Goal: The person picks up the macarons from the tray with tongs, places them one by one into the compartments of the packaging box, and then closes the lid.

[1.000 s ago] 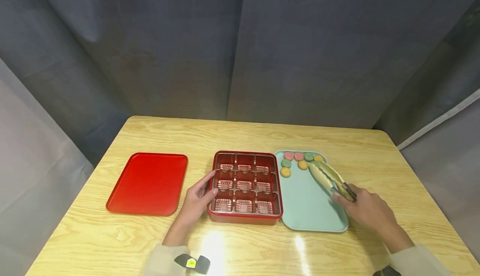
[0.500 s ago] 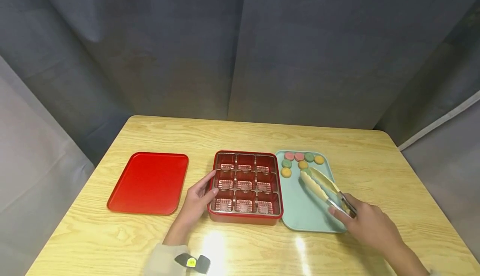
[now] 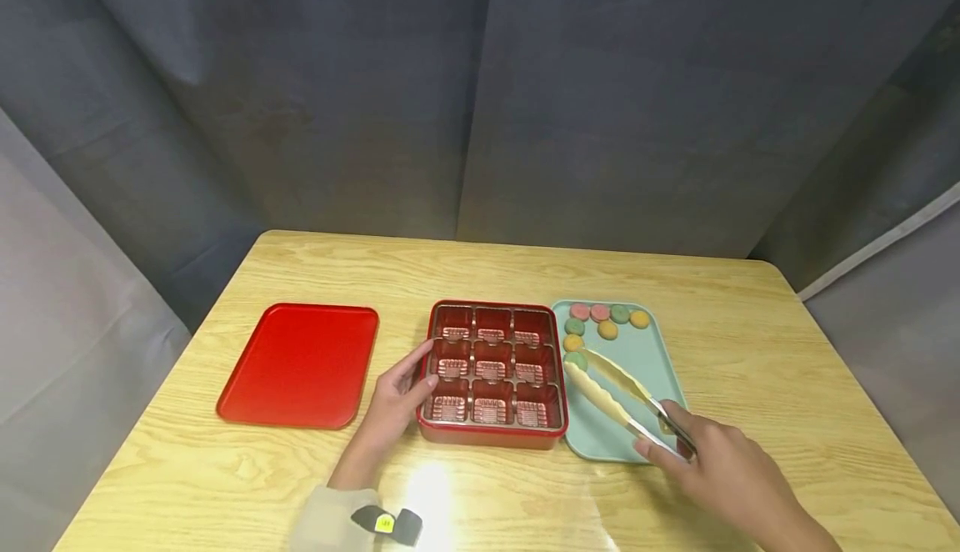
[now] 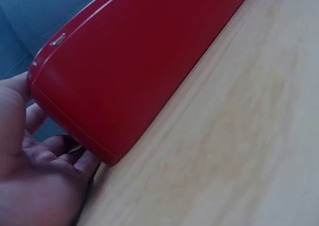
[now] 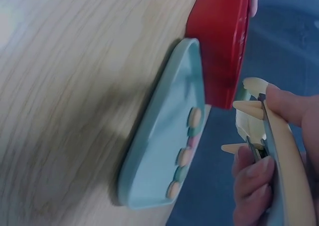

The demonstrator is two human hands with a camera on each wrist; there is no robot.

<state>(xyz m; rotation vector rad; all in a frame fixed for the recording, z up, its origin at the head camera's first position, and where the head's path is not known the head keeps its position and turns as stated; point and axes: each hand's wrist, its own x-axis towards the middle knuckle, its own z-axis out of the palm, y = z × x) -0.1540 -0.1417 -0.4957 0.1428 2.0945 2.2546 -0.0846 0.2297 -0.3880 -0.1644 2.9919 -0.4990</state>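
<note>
My left hand holds the left side of a red box, thumb and index fingertip over its rim. In the left wrist view, curled fingers lie against the box's lower outer corner. The box's insert has several compartments in a grid, with nothing in them. My right hand grips metal tongs with cream scalloped tips. Between those tips is a green macaron, near the box's right wall. Several pink, green and yellow macarons lie on the pale green tray.
A flat red square lid lies on the wooden table to the left. The tray stands right beside the box, its left edge at the box wall. Dark grey curtains hang behind the table.
The tongs and right hand have moved left and toward me, carrying the green macaron from the tray's upper right toward the box. The left hand stays on the box.
</note>
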